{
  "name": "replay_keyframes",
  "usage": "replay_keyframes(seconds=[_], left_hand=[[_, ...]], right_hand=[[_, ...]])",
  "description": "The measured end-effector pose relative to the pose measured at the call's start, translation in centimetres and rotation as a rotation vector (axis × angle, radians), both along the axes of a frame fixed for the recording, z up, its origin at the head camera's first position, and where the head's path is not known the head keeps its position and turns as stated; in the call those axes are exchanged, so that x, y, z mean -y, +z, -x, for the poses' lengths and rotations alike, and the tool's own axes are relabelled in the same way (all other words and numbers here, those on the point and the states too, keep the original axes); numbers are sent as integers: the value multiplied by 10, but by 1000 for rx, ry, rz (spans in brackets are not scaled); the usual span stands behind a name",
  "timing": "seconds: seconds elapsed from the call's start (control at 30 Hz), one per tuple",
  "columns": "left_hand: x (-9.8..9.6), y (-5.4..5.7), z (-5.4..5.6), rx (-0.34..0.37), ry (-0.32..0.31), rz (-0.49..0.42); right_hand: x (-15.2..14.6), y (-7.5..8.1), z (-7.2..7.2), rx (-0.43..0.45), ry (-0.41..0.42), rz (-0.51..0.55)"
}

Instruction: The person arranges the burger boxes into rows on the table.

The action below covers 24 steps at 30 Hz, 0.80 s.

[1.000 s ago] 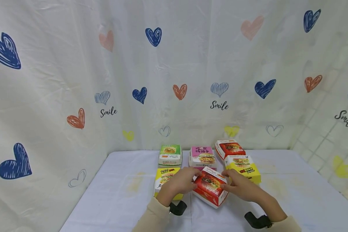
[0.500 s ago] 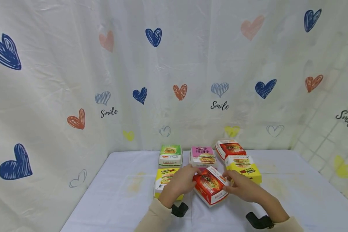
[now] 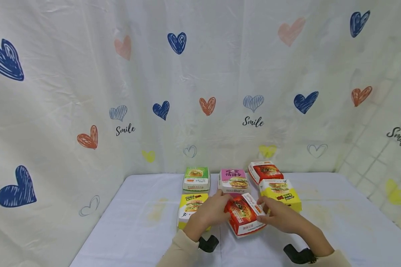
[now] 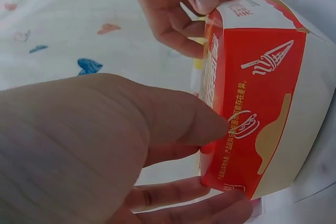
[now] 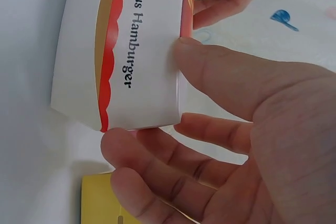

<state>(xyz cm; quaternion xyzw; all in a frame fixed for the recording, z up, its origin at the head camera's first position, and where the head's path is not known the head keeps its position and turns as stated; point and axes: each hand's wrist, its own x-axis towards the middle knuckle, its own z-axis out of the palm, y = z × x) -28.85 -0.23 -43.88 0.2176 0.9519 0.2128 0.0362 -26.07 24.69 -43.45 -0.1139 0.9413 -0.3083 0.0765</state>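
Observation:
A red hamburger box (image 3: pixel 243 209) lies at a slant on the table between my two hands. At its left side my left hand (image 3: pixel 214 209) grips it, thumb on the printed red side panel and fingers reaching round an edge, as the left wrist view shows. On the other side my right hand (image 3: pixel 280 217) pinches a corner; in the right wrist view its thumb lies on the white panel's (image 5: pixel 149 51) upper edge, with fingers curled by the end. The box's far side is partly hidden. Left of it sits a yellow burger box (image 3: pixel 191 204), partly covered by my left hand.
A green box (image 3: pixel 196 179) and a pink box (image 3: pixel 234 180) stand behind. At back right, another red box (image 3: pixel 265 171) sits behind another yellow box (image 3: pixel 280 191), close to my right hand. A white curtain (image 3: pixel 200 74) with hearts hangs past the table's (image 3: pixel 130 222) far edge.
The red hamburger box has turned clockwise between my hands, its near corner swinging left. My left hand has shifted slightly right; the other boxes stay in place.

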Motion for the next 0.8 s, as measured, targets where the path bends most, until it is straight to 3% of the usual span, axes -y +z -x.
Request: replay_keyframes(seconds=[0.23,0.4,0.8], left_hand=[[2,6,-2,38,-51,21],[1,8,-5,70,-41,13],[1,10,-7,73,-55,22]], right_hand=[[1,2,-2,19,-7,-9],[3,3,-4,22,1,-6],[0,3,-5,13,57,10]])
